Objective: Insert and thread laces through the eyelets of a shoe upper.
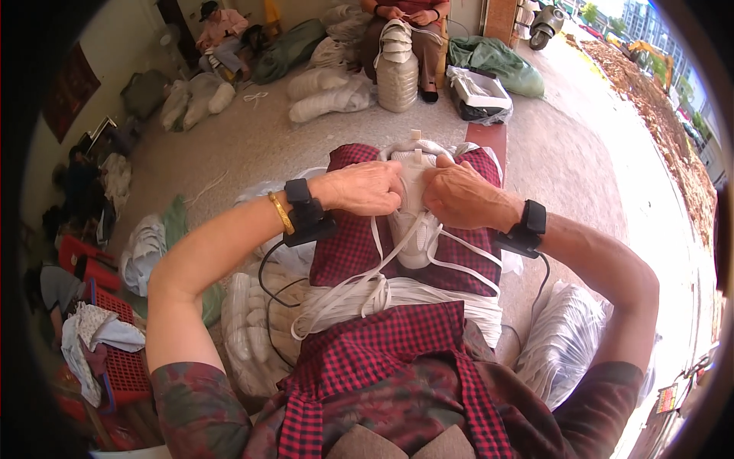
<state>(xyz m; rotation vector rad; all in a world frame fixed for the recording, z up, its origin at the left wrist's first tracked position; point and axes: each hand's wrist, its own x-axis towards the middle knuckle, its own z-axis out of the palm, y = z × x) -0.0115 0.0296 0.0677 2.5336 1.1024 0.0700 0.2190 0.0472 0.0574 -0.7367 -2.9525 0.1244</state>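
Note:
A white sneaker [414,249] rests on my lap with its toe toward me and its heel opening away. White shoelace [382,266] trails from its lower eyelets in long loose loops. My left hand [365,188] is closed at the left edge of the sneaker's opening, thumb and fingers bent together against it. On the opposite edge my right hand [468,195] is curled shut, knuckles up, gripping beside the tongue [417,164]. Whether a lace end sits within either grip is hidden. A bundle of white laces [428,294] lies across my lap on the red checked apron [344,256].
Plastic-wrapped bundles lie at my left [252,317] and right [566,336]. A red basket with cloths [122,348] stands at the left. Ahead, a person [405,15] sits behind stacked shoe parts [397,73], near a white box [480,90]. Another person [222,34] sits far left.

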